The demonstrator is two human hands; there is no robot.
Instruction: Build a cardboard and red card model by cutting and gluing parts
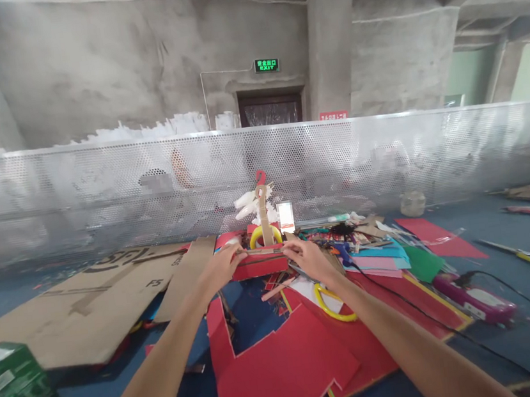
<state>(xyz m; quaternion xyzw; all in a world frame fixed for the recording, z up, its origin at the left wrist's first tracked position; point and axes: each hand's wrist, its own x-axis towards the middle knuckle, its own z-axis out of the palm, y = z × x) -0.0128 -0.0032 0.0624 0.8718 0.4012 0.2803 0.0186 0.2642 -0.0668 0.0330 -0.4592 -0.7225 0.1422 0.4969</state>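
Observation:
Both my arms reach forward over a blue table. My left hand [222, 265] and my right hand [307, 259] pinch the two ends of a thin cardboard strip [264, 250] lying across the top of a red box-shaped craft model [261, 264]. An upright cardboard post [264, 215] with white feathery bits and a red tip rises from the model, beside a yellow ring [264, 236]. Both hands are closed on the strip.
Red card sheets [285, 363] lie under my arms, with yellow-handled scissors [331, 303]. Flat brown cardboard [89, 304] covers the left; a green box [16, 393] sits at the near left. Coloured paper [398, 256], a purple glue gun [475, 298] and black cable lie right. A perforated metal screen [385, 151] closes the back.

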